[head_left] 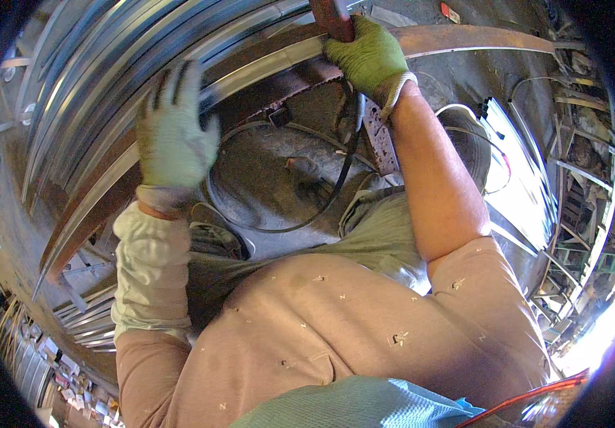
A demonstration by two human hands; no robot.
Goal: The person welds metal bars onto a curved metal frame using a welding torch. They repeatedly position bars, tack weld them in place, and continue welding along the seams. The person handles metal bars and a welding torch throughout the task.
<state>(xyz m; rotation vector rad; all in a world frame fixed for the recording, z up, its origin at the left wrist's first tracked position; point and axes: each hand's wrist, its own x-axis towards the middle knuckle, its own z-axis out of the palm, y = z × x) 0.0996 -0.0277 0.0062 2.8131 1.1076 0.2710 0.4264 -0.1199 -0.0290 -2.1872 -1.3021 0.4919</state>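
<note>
My right hand [370, 58], in a green work glove, is closed around a reddish-brown bar-like piece [333, 19] at the top of the view. The upper end of that piece runs out of the picture, so its kind is hidden. My left hand [177, 139], in a pale green glove and blurred by motion, has its fingers stretched out and holds nothing. It is over a long, light metal strip [257, 78] lying along a rusty steel beam [475, 38]. Whether the palm touches the strip, I cannot tell.
Many long shiny metal profiles [79, 93] lie beyond the beam at the left. Under it, a dark cable [336, 187] loops near my knees beside a perforated metal bracket [380, 139]. A rack of metal pieces [582, 221] stands at the far right.
</note>
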